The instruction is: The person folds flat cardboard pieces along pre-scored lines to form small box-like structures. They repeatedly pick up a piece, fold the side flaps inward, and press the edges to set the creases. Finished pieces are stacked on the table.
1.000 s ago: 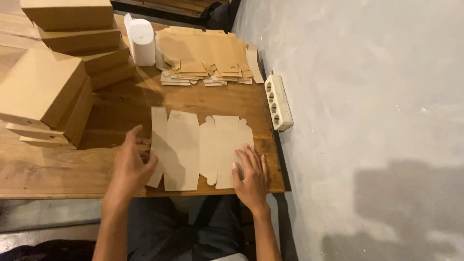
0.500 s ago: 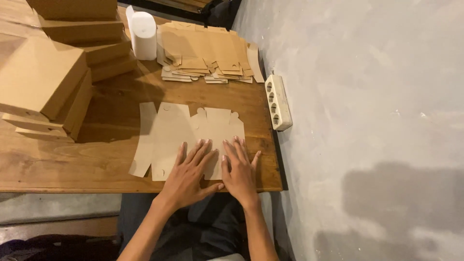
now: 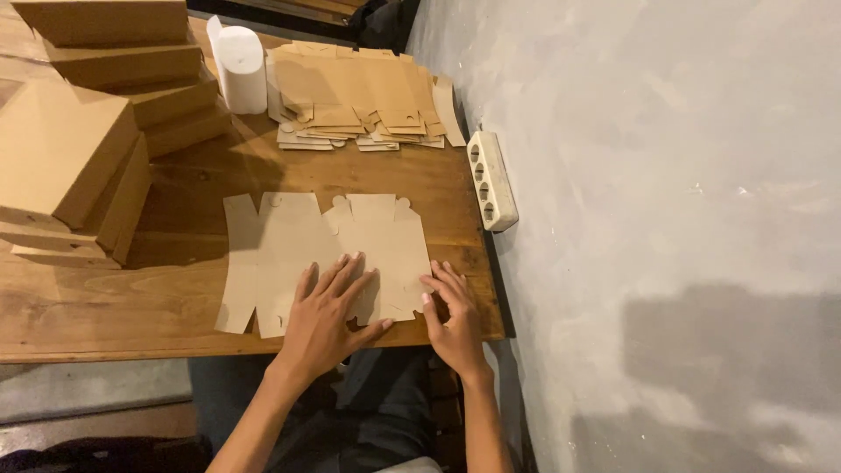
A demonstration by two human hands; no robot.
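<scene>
Flat box blank point(image 3: 324, 254) lies on tabletop point(image 3: 105, 298) near front edge, long axis left-right, tabbed edge pointing away from the person. Left hand point(image 3: 328, 315) flat on it, fingers spread, released. Right hand point(image 3: 455, 320) open, fingers touching blank's right edge.

A wooden table point(image 3: 105, 307) stands against a plain grey wall point(image 3: 666, 175) (smooth, with faint shadows). Grey floor point(image 3: 88, 385) shows below its near edge; light is dim and warm.
</scene>
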